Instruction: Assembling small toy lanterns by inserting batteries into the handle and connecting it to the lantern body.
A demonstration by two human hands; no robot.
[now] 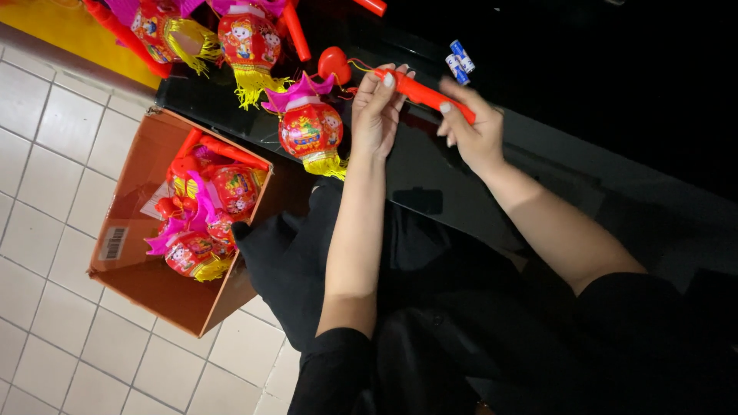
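My left hand and my right hand both grip a red plastic stick handle over the black table. The left hand holds its far end, the right hand its near end. A thin cord runs from the stick toward a red heart-shaped piece. Just below the heart hangs or lies a red toy lantern with a pink top and yellow tassel, close to my left hand.
An open cardboard box on the white tiled floor holds several more red lanterns. Other lanterns and red sticks lie at the table's far end. Two small blue-and-white batteries rest on the table beyond my right hand.
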